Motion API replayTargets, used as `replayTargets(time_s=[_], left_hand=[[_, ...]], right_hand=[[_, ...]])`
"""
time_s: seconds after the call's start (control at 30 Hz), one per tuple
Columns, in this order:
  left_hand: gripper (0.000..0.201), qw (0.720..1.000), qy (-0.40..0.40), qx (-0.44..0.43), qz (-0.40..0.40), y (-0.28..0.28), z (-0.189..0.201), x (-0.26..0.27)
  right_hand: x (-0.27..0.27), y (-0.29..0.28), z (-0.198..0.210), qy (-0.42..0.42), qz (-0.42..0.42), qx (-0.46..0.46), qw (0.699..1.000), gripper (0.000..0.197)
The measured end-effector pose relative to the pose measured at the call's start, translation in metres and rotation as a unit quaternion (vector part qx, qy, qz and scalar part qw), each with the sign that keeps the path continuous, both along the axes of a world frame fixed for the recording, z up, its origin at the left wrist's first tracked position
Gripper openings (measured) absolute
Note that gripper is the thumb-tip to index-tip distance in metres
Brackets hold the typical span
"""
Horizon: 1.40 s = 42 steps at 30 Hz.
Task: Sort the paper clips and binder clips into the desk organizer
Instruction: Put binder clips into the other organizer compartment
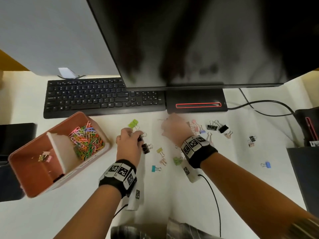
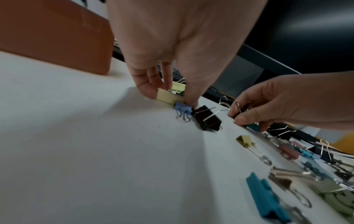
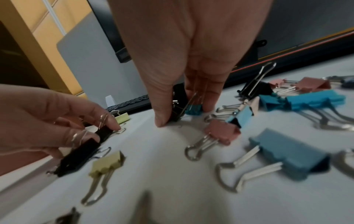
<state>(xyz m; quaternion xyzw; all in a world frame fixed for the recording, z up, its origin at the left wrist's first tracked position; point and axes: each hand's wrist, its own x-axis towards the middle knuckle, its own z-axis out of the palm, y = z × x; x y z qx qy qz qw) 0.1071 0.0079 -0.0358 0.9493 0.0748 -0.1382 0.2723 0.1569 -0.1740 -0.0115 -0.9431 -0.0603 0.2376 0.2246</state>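
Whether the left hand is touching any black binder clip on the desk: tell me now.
Touching. The right wrist view shows the left hand with its fingers curled onto a black binder clip, with no gap between them.

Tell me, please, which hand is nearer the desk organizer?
Left. The left hand is just right of the organizer; the right hand is farther right, past the left one.

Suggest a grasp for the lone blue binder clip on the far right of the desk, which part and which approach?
Pinch the blue binder clip across its folded body, coming straight down from above. It lies flat on the white desk with its wire handles pointing left, and nothing crowds it. The body looks wider and steadier for a grip than the thin handles.
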Motion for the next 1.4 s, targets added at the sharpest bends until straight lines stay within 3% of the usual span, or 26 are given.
replayTargets(time_s=[0.37,0.6,0.7,0.83,0.93,1.03,1.2,1.3,1.4], left_hand=[[0.029,0.987,-0.088,-0.136,0.019,0.016,0.015,-0.017],[0.028,0.966,-0.187,-0.177,0.027,0.052,0.088,-0.045],[0.03,0.964,-0.222,-0.132,0.057,0.098,0.119,-0.062],[0.029,0.967,-0.193,-0.081,0.148,0.167,0.129,-0.079],[0.032,0.963,-0.125,-0.117,0.207,0.21,0.124,-0.088],[0.045,0.969,-0.078,-0.133,0.195,0.229,0.127,-0.094],[0.032,0.975,-0.122,-0.146,0.113,0.22,0.129,-0.099],[0.024,0.972,-0.132,-0.19,0.047,0.182,0.125,-0.093],[0.028,0.971,-0.112,-0.205,-0.052,0.135,0.109,-0.084]], right_hand=[[-0.025,-0.004,0.017,-0.003,-0.014,0.068,0.998,0.02],[-0.044,0.049,0.049,-0.029,0.059,0.143,0.988,0.019],[-0.05,0.098,0.066,-0.047,0.125,0.195,0.972,0.018],[-0.056,0.182,0.085,-0.049,0.198,0.25,0.946,0.024],[-0.062,0.239,0.092,-0.03,0.218,0.259,0.941,0.031],[-0.065,0.268,0.094,-0.01,0.201,0.254,0.946,0.046],[-0.067,0.23,0.085,-0.075,0.147,0.241,0.956,0.04],[-0.067,0.168,0.069,-0.107,0.085,0.203,0.97,0.04],[-0.074,0.099,0.048,-0.093,0.004,0.11,0.99,0.052]])
